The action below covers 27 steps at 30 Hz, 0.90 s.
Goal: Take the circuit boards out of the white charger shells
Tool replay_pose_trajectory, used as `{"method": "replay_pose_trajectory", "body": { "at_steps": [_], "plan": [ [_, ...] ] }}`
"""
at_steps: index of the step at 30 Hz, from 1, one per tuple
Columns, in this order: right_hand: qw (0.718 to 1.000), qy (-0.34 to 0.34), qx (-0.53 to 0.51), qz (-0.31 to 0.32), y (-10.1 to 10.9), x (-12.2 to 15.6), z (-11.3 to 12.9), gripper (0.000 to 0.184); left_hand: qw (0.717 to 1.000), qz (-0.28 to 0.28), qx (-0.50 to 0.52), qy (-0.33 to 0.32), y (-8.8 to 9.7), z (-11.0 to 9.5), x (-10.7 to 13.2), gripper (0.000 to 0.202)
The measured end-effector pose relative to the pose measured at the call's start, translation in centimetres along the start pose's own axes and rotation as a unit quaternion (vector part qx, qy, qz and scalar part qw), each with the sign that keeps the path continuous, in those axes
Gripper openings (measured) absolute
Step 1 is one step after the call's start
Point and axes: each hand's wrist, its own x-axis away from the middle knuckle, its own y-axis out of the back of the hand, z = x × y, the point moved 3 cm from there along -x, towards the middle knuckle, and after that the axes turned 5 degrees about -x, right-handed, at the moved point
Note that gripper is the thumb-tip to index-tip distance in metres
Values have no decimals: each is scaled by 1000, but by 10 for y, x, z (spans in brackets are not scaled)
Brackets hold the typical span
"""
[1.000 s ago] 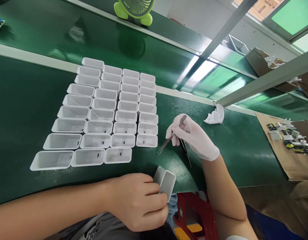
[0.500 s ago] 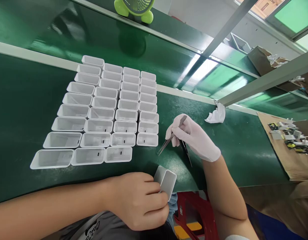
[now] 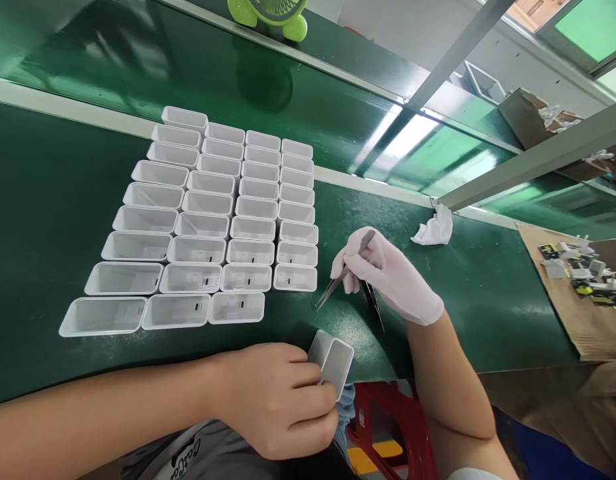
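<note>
My bare left hand (image 3: pixel 281 400) is closed around a small white plastic housing (image 3: pixel 333 360), tilted so its open end faces right, near the bench's front edge. In a white glove, my right hand (image 3: pixel 371 270) pinches silver tweezers (image 3: pixel 333 287), tips pointing down and left above the bench. A black pointed tool (image 3: pixel 373 310), like a second pair of tweezers, sticks out below the gloved hand; whether it is held or lies there, I cannot tell. Several rows of similar open white housings (image 3: pixel 241 310) stand to the left, some with a small dark slot inside.
The green bench (image 3: pixel 468 300) has a pale rail along its back. A crumpled white glove or cloth (image 3: pixel 435 227) lies by the slanted post (image 3: pixel 528 153). Cardboard (image 3: pixel 558 300) with small white and yellow parts is at right. A red stool (image 3: pixel 388 427) stands below; a green fan (image 3: pixel 271 13) sits behind.
The view has shifted very slightly. Both hands, the housing and the tweezers keep practically the same positions.
</note>
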Motion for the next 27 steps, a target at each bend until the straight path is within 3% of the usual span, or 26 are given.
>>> {"method": "replay_pose_trajectory", "body": {
  "at_steps": [5,27],
  "plan": [
    [1000,14,2,-20,1,0,-1,25,1000,4,-1,-1,0,0,0,12],
    [1000,8,10,-3,0,0,-1,14,1000,2,-4,-5,-2,0,1,12]
  ]
}}
